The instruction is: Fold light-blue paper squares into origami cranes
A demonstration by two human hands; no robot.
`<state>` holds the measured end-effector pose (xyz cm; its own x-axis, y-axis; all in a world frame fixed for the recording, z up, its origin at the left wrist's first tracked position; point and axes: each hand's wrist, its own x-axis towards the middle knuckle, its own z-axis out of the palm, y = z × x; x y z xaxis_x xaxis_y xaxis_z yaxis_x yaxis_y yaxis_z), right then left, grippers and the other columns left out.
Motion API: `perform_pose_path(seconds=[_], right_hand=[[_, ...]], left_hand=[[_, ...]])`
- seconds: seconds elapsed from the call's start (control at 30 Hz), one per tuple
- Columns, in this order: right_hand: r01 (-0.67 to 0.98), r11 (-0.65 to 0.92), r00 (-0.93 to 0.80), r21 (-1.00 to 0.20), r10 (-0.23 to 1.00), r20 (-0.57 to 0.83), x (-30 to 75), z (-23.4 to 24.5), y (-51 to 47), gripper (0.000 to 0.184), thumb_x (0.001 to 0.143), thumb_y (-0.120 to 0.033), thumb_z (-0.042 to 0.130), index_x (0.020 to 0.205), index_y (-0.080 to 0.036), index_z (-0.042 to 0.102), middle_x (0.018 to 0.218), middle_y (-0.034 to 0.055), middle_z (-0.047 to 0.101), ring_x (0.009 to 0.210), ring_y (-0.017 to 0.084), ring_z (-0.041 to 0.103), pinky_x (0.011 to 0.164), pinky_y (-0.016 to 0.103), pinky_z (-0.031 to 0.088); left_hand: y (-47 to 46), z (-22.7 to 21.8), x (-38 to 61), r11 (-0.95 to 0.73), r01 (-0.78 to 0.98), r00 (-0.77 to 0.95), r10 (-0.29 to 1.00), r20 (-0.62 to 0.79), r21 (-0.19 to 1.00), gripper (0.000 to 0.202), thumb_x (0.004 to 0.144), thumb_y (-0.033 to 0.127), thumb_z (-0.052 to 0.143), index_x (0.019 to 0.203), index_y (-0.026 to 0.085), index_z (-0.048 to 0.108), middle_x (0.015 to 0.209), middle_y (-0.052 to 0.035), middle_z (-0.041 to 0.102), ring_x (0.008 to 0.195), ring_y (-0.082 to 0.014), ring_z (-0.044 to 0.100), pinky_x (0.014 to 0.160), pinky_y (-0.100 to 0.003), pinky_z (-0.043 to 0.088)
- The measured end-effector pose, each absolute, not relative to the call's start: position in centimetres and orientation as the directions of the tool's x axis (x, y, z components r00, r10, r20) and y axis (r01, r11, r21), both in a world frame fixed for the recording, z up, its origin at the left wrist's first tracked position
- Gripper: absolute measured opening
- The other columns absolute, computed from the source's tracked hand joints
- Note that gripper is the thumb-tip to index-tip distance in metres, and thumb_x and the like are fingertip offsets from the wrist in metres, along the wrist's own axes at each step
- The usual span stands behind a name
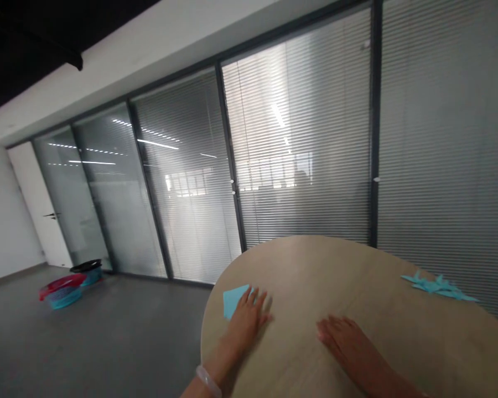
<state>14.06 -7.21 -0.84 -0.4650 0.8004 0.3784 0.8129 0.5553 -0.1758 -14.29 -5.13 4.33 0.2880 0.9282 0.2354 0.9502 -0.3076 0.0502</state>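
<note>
**As things lay on the round table point(336, 265): stock entry**

Item one: blue paper sheet point(233, 301), flat at the round table's left edge. The left hand point(249, 315) lay spread open upon its corner, probably to pin it from sliding. Right hand point(348, 342): open, palm down on bare wood near the table's middle, holding nothing. Folded blue pieces point(440, 287), shapes blurred, sat apart at its far right edge.

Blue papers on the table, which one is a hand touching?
The flat blue sheet at the left edge of the table: the left hand rests on it. The folded blue pieces lie far right, untouched.
</note>
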Motion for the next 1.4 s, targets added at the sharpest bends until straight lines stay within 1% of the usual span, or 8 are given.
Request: perform_pose_path(seconds=[0.07,0.13,0.2,0.3,0.43,0.57,0.93,1.4], right_hand=[[0.886,0.439,-0.385,-0.149,0.875,0.293,14.2,-0.8,-6.8,0.048,0.095,-0.048,0.032,0.135,-0.027,0.050,0.143,0.0095,0.045,0.132,0.034,0.039,0.105,0.057,0.032],[0.940,0.318,-0.288,-0.126,0.934,0.209,14.5,-1.0,-6.2,0.053,0.092,-0.052,0.036,0.140,-0.030,0.042,0.149,0.0099,0.036,0.135,0.038,0.032,0.104,0.063,0.028],[0.963,0.241,-0.216,-0.122,0.958,0.188,15.1,-1.3,-5.6,0.059,0.091,-0.057,0.034,0.143,-0.029,0.037,0.151,0.0114,0.029,0.137,0.040,0.026,0.103,0.066,0.024],[0.975,0.184,-0.164,-0.125,0.974,0.155,16.1,-1.7,-4.7,0.060,0.091,-0.058,0.031,0.145,-0.030,0.031,0.153,0.0108,0.025,0.138,0.039,0.022,0.103,0.067,0.022],[0.974,0.182,-0.168,-0.133,0.980,0.107,16.7,-1.7,-4.1,0.060,0.092,-0.058,0.028,0.145,-0.031,0.029,0.154,0.0106,0.023,0.139,0.038,0.020,0.104,0.067,0.019],[0.971,0.180,-0.173,-0.154,0.983,0.058,16.9,-1.5,-4.1,0.061,0.092,-0.058,0.026,0.145,-0.028,0.031,0.154,0.0122,0.023,0.139,0.038,0.020,0.104,0.067,0.018],[0.959,0.198,-0.191,-0.203,0.980,0.053,17.2,-1.6,-3.9,0.061,0.092,-0.057,0.025,0.145,-0.027,0.032,0.154,0.0143,0.023,0.140,0.039,0.018,0.104,0.069,0.014],[0.961,0.197,-0.190,-0.196,0.980,0.052,17.2,-1.8,-3.7,0.061,0.092,-0.057,0.025,0.145,-0.027,0.033,0.154,0.0139,0.023,0.139,0.039,0.020,0.104,0.069,0.014]], left_hand=[[-5.1,4.0,-11.2,-0.447,0.892,0.427,0.884,0.188,0.075,0.057,0.091,0.048,0.044,0.143,0.029,0.033,0.152,-0.0073,0.031,0.142,-0.0297,0.017,0.113,-0.049,0.024],[-5.0,3.5,-7.9,-0.536,0.836,0.519,0.842,0.148,0.115,0.057,0.091,0.055,0.035,0.144,0.033,0.031,0.155,-0.0063,0.023,0.142,-0.0317,0.011,0.113,-0.052,0.017],[-4.6,3.0,-5.2,-0.542,0.826,0.533,0.840,0.097,0.155,0.059,0.092,0.059,0.025,0.145,0.034,0.029,0.155,-0.0079,0.021,0.142,-0.0341,0.008,0.112,-0.057,0.013],[-3.6,2.2,-2.9,-0.489,0.852,0.484,0.872,0.077,0.188,0.063,0.091,0.061,0.017,0.146,0.031,0.028,0.154,-0.0114,0.022,0.141,-0.0376,0.008,0.110,-0.061,0.009],[-2.5,0.9,-2.5,-0.474,0.862,0.462,0.881,0.105,0.182,0.065,0.091,0.061,0.014,0.145,0.030,0.029,0.154,-0.0118,0.024,0.141,-0.0392,0.008,0.108,-0.065,0.007],[-2.0,-0.2,-2.6,-0.468,0.867,0.457,0.884,0.102,0.172,0.062,0.092,0.059,0.012,0.145,0.033,0.029,0.154,-0.0114,0.023,0.141,-0.0384,0.009,0.108,-0.065,0.008],[-1.9,0.0,-2.5,-0.472,0.871,0.468,0.881,0.067,0.134,0.060,0.093,0.057,0.012,0.146,0.034,0.026,0.155,-0.0108,0.021,0.142,-0.0359,0.009,0.109,-0.063,0.008],[-1.9,-0.1,-2.5,-0.470,0.872,0.463,0.883,0.079,0.140,0.061,0.092,0.058,0.012,0.145,0.033,0.029,0.154,-0.0101,0.023,0.141,-0.0369,0.011,0.108,-0.064,0.009]])
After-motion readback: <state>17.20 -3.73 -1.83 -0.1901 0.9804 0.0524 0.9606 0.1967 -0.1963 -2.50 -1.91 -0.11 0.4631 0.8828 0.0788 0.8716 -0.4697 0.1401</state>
